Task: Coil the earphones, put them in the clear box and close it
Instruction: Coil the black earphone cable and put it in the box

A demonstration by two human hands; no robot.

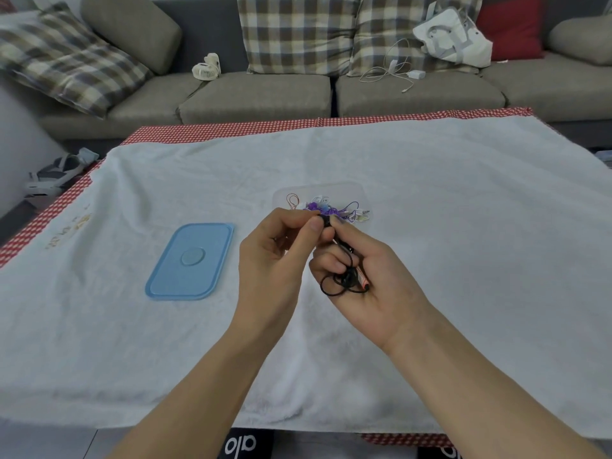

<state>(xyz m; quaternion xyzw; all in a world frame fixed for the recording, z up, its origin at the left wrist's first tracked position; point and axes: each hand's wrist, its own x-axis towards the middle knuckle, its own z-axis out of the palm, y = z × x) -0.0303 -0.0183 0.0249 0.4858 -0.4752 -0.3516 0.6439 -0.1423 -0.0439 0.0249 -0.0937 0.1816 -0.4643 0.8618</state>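
Pinching one end of the black earphones (344, 276) between thumb and forefinger, the left hand (275, 256) is held above the towel (430, 200), its remaining fingers curled loosely inward. The rest of the cord is gathered in the right hand (374, 279), where a few loops hang below the bent fingers and a small reddish piece is seen against the palm (what it is cannot be made out). The right forefinger and thumb are closed on the cord close to the left hand's pinch, so that the short stretch between the two hands is mostly hidden by fingertips. How many turns have been wound cannot be told.

Just beyond the hands the clear box (347, 190) is set on the towel, open; its walls are so faint against the white cloth that only the far rim is plainly traced. A tangle of purple, white and orange cords (326, 207) is seen inside it, its near part covered by the hands. The blue lid (190, 261) lies flat on the towel to the left, well apart from the box. A sofa (258, 94) is seen behind, its ends cut off by the frame.
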